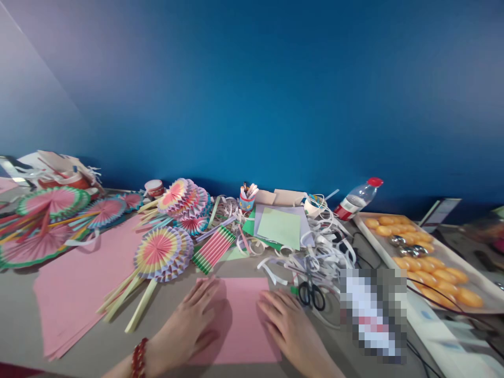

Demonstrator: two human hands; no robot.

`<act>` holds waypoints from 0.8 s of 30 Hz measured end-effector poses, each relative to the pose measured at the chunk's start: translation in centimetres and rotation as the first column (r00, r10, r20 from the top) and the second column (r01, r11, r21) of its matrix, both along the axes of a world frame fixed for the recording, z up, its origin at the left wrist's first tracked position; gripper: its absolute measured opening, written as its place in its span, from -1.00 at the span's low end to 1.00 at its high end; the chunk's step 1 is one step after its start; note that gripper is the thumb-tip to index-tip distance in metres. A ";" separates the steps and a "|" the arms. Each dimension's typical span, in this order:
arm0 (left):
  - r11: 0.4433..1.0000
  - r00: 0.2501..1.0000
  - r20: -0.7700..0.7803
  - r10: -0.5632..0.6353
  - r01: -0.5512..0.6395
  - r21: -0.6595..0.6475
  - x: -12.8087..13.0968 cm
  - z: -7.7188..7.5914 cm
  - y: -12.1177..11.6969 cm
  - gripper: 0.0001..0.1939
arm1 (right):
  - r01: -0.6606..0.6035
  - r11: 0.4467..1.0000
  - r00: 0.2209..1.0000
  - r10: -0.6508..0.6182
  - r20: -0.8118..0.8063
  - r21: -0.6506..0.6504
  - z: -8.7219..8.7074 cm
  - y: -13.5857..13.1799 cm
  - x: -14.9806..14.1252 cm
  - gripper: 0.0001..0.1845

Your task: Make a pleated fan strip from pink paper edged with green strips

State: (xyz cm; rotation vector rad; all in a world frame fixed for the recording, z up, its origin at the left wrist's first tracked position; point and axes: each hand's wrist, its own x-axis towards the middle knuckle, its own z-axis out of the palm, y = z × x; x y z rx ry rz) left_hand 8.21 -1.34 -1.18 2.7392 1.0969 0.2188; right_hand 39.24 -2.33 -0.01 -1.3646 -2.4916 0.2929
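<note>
A pink sheet of paper (242, 310) lies on the grey table in front of me. My left hand (185, 328) rests flat on the sheet's left part, fingers stretched out; a red bead bracelet (138, 358) is on its wrist. My right hand (289, 328) lies flat on the sheet's right edge, fingers also extended. Neither hand holds anything. Black-handled scissors (311, 291) lie just right of my right hand.
Folded round paper fans (163, 253) with sticks and a stack of pink sheets (79, 283) lie to the left. White paper strips (323, 247), green sheets (280, 227), a pen cup (247, 199) and a bottle (356, 198) sit behind. A tray of orange buns (427, 262) stands right.
</note>
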 end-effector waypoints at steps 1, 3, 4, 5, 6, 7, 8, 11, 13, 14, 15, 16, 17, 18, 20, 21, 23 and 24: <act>1.000 1.000 0.003 -0.005 0.005 -0.014 0.1 0.1 0.1 -0.35 | 0.009 1.000 1.000 -0.009 -0.012 0.002 0.1 -0.1 0.1 -0.64; 0.999 1.000 0.010 -0.030 0.030 -0.038 0.4 0.3 0.2 -0.33 | 0.033 0.999 0.999 -0.033 -0.034 0.000 0.2 -0.4 0.4 -0.67; 0.998 0.999 0.013 -0.040 0.041 -0.042 0.6 0.3 0.2 -0.32 | 0.042 0.999 0.998 -0.042 -0.038 -0.003 0.2 -0.5 0.5 -0.67; 0.998 0.999 0.016 -0.049 0.049 -0.041 0.8 0.3 0.2 -0.32 | 0.049 0.999 0.998 -0.049 -0.040 -0.002 0.2 -0.7 0.6 -0.66; 0.998 0.998 0.019 -0.052 0.053 -0.035 1.0 0.3 0.2 -0.32 | 0.055 0.998 0.998 -0.055 -0.038 -0.001 0.1 -0.9 0.8 -0.65; 0.998 0.998 0.023 -0.053 0.054 -0.025 1.1 0.2 0.2 -0.33 | 0.058 0.998 0.998 -0.058 -0.033 0.000 0.1 -1.1 0.9 -0.63; 0.998 0.998 0.023 -0.054 0.055 -0.015 1.2 0.1 0.2 -0.34 | 0.060 0.998 0.998 -0.060 -0.027 0.001 0.0 -1.4 1.0 -0.61; 0.999 0.999 0.000 -0.053 0.053 0.011 1.1 -0.1 0.3 -0.33 | 0.074 0.997 0.997 -0.074 -0.022 0.010 -0.4 -1.8 1.0 -0.58; 0.999 0.999 -0.016 -0.031 0.032 0.030 0.9 -0.2 0.4 -0.32 | 0.084 0.996 0.996 -0.083 -0.032 0.013 -0.5 -1.9 0.9 -0.59; 0.999 1.000 -0.015 -0.015 0.016 0.041 0.7 -0.2 0.4 -0.32 | 0.085 0.996 0.996 -0.084 -0.037 0.013 -0.4 -1.9 0.9 -0.59; 0.998 1.000 -0.007 0.003 -0.003 0.055 0.5 -0.2 0.4 -0.32 | 0.085 0.996 0.995 -0.085 -0.043 0.012 -0.3 -1.9 0.8 -0.59; 0.997 1.000 0.003 0.022 -0.022 0.068 0.3 -0.3 0.4 -0.33 | 0.087 0.996 0.995 -0.086 -0.051 0.010 -0.2 -1.8 0.8 -0.60; 0.996 0.999 0.013 0.036 -0.037 0.081 0.1 -0.4 0.3 -0.34 | 0.091 0.996 0.994 -0.091 -0.062 0.009 0.0 -1.8 0.7 -0.61; 0.995 0.999 0.022 0.045 -0.047 0.092 0.0 -0.5 0.2 -0.35 | 0.098 0.995 0.992 -0.098 -0.076 0.007 0.1 -1.8 0.7 -0.62; 0.993 0.998 0.034 0.048 -0.052 0.107 -0.3 -0.7 0.1 -0.37 | 0.113 0.994 0.988 -0.113 -0.109 0.001 0.5 -1.7 0.6 -0.66; 0.992 0.998 0.042 0.049 -0.053 0.114 -0.4 -0.9 0.1 -0.37 | 0.115 0.993 0.986 -0.114 -0.124 0.000 0.6 -1.7 0.6 -0.67; 0.989 0.997 0.057 0.052 -0.059 0.139 -0.5 -1.2 0.1 -0.36 | 0.116 0.993 0.983 -0.112 -0.144 0.018 0.7 -1.6 0.7 -0.69; 0.985 0.997 0.063 0.055 -0.065 0.158 -0.5 -1.3 0.1 -0.35 | 0.124 0.992 0.982 -0.117 -0.146 0.039 0.7 -1.5 0.9 -0.68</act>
